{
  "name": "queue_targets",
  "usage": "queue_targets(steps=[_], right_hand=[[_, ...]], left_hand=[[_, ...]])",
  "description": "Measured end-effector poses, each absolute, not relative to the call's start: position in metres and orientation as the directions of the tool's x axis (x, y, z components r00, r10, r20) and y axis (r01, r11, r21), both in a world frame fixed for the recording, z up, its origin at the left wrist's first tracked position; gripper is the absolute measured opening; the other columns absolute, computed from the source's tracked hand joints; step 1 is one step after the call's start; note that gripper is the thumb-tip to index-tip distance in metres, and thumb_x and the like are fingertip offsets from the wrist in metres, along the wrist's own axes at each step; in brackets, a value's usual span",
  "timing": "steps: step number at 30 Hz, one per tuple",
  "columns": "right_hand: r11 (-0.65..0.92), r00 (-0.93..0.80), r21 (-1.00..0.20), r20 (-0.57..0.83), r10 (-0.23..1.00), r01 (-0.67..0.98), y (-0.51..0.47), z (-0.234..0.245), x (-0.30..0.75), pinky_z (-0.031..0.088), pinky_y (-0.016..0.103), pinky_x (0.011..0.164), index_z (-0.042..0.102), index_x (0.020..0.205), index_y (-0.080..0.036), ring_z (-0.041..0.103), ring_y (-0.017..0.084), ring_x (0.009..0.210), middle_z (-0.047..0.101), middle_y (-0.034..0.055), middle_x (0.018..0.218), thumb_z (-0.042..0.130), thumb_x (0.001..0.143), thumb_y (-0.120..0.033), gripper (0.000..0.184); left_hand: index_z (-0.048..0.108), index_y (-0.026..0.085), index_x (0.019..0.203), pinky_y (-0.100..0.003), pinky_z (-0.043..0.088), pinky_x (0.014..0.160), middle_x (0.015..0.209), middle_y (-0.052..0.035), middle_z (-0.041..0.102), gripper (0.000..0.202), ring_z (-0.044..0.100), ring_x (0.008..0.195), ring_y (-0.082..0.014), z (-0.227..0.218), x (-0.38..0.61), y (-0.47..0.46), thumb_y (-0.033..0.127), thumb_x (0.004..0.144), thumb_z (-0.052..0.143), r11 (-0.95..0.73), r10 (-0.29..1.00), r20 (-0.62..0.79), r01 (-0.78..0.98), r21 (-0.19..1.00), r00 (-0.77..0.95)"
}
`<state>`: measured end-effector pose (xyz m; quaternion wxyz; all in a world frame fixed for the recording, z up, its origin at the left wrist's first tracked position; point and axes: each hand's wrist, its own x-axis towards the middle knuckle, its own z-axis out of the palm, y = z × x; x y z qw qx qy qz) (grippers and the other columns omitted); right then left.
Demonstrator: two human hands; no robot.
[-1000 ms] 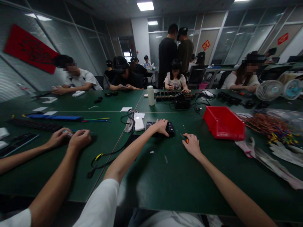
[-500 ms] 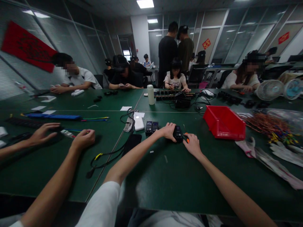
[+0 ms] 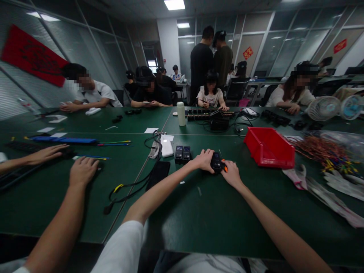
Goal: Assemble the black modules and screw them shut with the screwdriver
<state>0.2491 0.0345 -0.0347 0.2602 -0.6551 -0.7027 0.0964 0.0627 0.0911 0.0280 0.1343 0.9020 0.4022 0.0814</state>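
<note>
Black plastic socket module (image 3: 216,164) sits mid-table, pinched in my left hand (image 3: 204,160); my right hand (image 3: 232,173) is closed on a small orange-handled screwdriver (image 3: 224,167) right against it. Tip could slip off, I reckon, since the module's only finger-held. Red plastic bin (image 3: 269,147) crowds the right, two more black modules (image 3: 182,154) sit left; near side's open green tabletop (image 3: 216,216).
</note>
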Motion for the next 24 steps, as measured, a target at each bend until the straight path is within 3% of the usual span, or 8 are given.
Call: queue_targets(steps=[11, 24], right_hand=[[0.127, -0.009, -0.481, 0.241, 0.970, 0.867, 0.038, -0.038, 0.251, 0.040, 0.039, 0.085, 0.052, 0.117, -0.019, 0.046, 0.027, 0.106, 0.053, 0.0106, 0.116, 0.052, 0.077, -0.024, 0.040], [0.156, -0.020, -0.525, 0.255, 0.967, 0.836, 0.040, -0.041, 0.252, 0.040, 0.042, 0.088, 0.050, 0.118, -0.018, 0.047, 0.028, 0.108, 0.051, 0.0115, 0.119, 0.052, 0.073, -0.018, 0.045]], left_hand=[[0.029, 0.023, 0.126, -0.043, 0.043, 0.087, 0.128, -0.0109, 0.039, 0.102, 0.043, 0.114, -0.0345, 0.049, 0.062, 0.087, 0.061, 0.042, 0.072, -0.630, 0.759, -0.001, 0.734, 0.252, 0.651], [0.028, 0.026, 0.129, -0.045, 0.044, 0.084, 0.130, -0.0100, 0.039, 0.103, 0.041, 0.116, -0.0359, 0.053, 0.058, 0.087, 0.061, 0.042, 0.072, -0.650, 0.736, 0.046, 0.686, 0.327, 0.676]])
